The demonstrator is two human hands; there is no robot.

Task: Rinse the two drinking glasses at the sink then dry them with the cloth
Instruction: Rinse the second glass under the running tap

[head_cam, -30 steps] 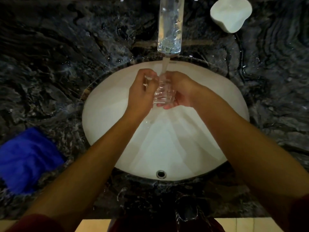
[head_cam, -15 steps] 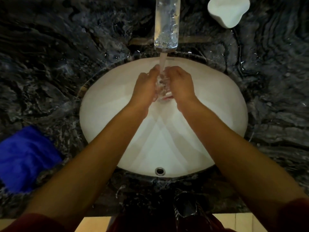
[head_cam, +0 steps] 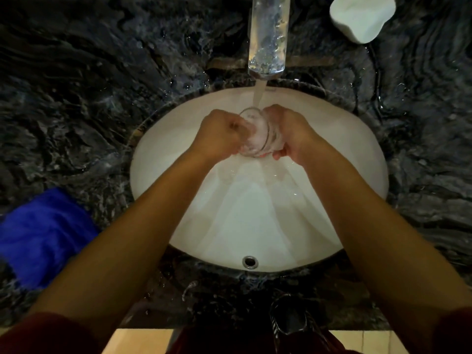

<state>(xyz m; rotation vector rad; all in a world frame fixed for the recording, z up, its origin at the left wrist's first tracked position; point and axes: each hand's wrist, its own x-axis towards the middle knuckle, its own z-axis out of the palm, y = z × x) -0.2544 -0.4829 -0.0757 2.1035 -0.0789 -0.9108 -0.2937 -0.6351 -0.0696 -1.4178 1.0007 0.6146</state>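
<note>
A clear drinking glass is held over the white sink basin, under the stream of water from the tap. My right hand grips its right side. My left hand is curled against its left side, fingers reaching into or round the rim. A second glass stands on the dark counter at the near edge, dim and partly hidden. A blue cloth lies on the counter to the left of the basin.
Dark marble counter surrounds the basin and looks wet near the tap. A white soap dish sits at the back right. The basin's overflow hole is at the near side.
The glass has turned in my hands, so that its rim now shows beneath the stream. Both hands stay together under the tap.
</note>
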